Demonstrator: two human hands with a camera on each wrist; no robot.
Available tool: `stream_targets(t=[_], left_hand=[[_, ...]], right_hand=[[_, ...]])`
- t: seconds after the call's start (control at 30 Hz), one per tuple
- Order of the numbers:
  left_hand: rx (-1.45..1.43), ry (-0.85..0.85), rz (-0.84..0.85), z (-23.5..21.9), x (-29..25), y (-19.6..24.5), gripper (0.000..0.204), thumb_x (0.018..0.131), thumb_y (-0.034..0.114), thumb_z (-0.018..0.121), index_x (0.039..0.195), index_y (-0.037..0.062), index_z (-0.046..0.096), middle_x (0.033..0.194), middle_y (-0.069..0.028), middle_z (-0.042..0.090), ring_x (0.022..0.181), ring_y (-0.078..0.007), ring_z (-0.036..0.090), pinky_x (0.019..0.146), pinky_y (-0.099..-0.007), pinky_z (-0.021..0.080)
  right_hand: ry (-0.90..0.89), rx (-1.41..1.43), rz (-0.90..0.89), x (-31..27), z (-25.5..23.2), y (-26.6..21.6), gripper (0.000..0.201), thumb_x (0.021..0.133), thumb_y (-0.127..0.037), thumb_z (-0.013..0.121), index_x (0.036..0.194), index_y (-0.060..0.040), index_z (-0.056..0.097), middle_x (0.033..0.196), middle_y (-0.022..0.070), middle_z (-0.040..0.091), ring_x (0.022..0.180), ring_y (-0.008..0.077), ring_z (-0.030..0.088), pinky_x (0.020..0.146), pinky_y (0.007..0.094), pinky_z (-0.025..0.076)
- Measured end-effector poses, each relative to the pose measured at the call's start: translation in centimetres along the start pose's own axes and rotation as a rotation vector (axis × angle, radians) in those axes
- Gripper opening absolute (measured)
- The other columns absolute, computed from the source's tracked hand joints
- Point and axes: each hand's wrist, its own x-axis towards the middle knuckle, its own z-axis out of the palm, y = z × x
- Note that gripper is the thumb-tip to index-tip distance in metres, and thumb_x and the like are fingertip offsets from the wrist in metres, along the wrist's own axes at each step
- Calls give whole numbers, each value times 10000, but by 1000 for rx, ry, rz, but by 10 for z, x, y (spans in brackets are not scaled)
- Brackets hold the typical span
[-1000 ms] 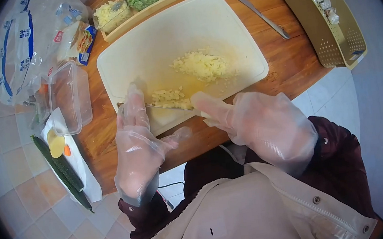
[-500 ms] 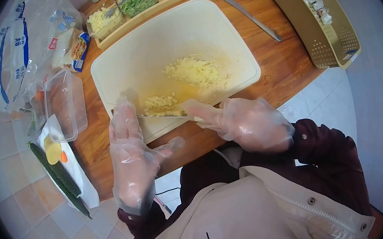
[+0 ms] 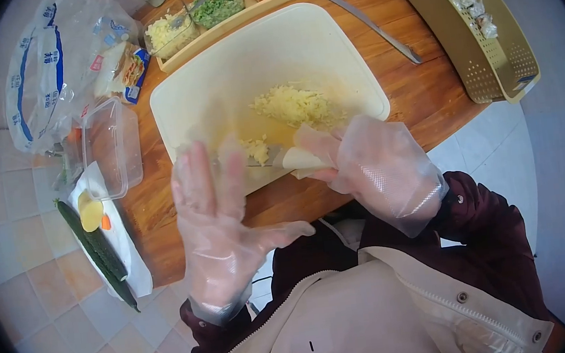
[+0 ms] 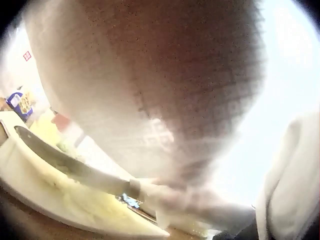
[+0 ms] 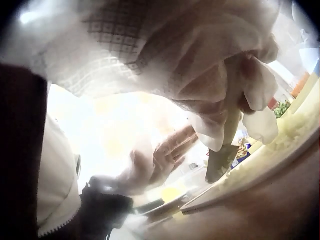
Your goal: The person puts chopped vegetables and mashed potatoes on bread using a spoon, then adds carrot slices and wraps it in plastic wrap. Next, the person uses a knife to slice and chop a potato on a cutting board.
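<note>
My right hand (image 3: 389,175), in a clear plastic glove, grips the cream handle of a kitchen knife (image 4: 75,167) at the near edge of a white cutting board (image 3: 216,66). In the head view the blade is mostly hidden behind my left hand (image 3: 219,231). That hand, also gloved, hovers over the board's near left part with its fingers spread and thumb out, holding nothing. A small heap of pale yellow diced vegetable (image 3: 256,150) lies beside the blade. Farther back on the board is a larger, finely chopped pile (image 3: 296,106).
Behind the board, a wooden tray (image 3: 232,24) bears glass dishes of chopped food. A second knife (image 3: 370,22) lies to the right, near a tan basket (image 3: 492,72). At left are an empty clear container (image 3: 112,149), cucumbers (image 3: 94,248) and a plastic bag (image 3: 44,70).
My left hand has come off the blade's tip end, shifted right and spread its fingers. My right hand still holds the knife, now turned somewhat, and the small heap looks more bunched together.
</note>
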Motion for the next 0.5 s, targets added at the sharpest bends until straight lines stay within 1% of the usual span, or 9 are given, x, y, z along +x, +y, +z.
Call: stream_targets(t=[0.03, 0.13, 0.2, 0.27, 0.33, 0.37, 0.4, 0.47, 0.5], left_hand=[[7, -3, 3, 1, 4, 2, 1175, 709, 714, 840, 1611, 80, 433, 1687, -297, 286, 1532, -515, 311, 1209, -622, 275], [26, -88, 67, 5, 16, 9, 1023, 771, 720, 782, 1557, 115, 530, 1676, -308, 301, 1517, -541, 309, 1196, -644, 269], [52, -176, 12, 7, 21, 13, 858, 821, 647, 778, 1502, 153, 605, 1664, -321, 310, 1509, -553, 304, 1191, -652, 263], [73, -184, -14, 9, 24, 14, 826, 821, 619, 787, 1488, 159, 621, 1659, -321, 318, 1509, -558, 299, 1199, -648, 254], [95, -193, -45, 10, 25, 13, 795, 821, 590, 796, 1474, 164, 637, 1654, -321, 327, 1509, -564, 294, 1207, -643, 245], [95, -194, -58, 10, 26, 13, 764, 822, 563, 802, 1450, 155, 658, 1651, -318, 335, 1510, -564, 293, 1214, -638, 237], [96, -193, -71, 10, 26, 12, 732, 822, 537, 809, 1427, 145, 679, 1648, -314, 343, 1512, -564, 291, 1222, -633, 230], [84, -180, -71, 12, 25, 4, 716, 814, 506, 822, 1415, 141, 688, 1649, -312, 345, 1519, -560, 284, 1227, -628, 225], [68, -165, -66, 13, 24, 1, 699, 806, 475, 835, 1402, 136, 696, 1650, -310, 347, 1526, -557, 277, 1233, -623, 220]], right_hand=[[-52, -135, -40, 1, -1, -1, 204, 909, -118, 709, 1090, -55, 641, 924, 94, 605, 868, 262, 632, 715, 391, 537], [-109, -263, -33, 0, -5, -5, 296, 902, -151, 701, 1166, -51, 611, 953, 94, 595, 908, 282, 618, 705, 420, 526], [-92, -239, -47, -3, -5, -1, 302, 905, -156, 693, 1174, -47, 611, 960, 96, 602, 914, 289, 618, 710, 423, 528], [-75, -211, -61, -4, -4, 0, 308, 908, -162, 685, 1182, -43, 612, 968, 98, 610, 920, 295, 619, 714, 425, 530], [-93, -428, -20, -3, -3, -3, 350, 992, -423, 664, 1205, -147, 644, 829, 69, 538, 749, 235, 583, 594, 401, 454], [-93, -424, -22, -5, -3, -1, 350, 992, -423, 664, 1205, -147, 644, 829, 69, 538, 749, 235, 583, 594, 401, 454], [-85, -336, -28, -8, -3, 2, 318, 941, -302, 679, 1178, -92, 645, 900, 84, 583, 829, 264, 610, 644, 407, 490], [-76, -245, -36, -11, -5, 5, 301, 890, -180, 695, 1151, -38, 647, 972, 99, 629, 908, 293, 637, 694, 412, 525], [-60, -231, -29, -11, -8, 5, 287, 888, -191, 708, 1129, -45, 657, 957, 84, 627, 883, 284, 637, 678, 405, 519]])
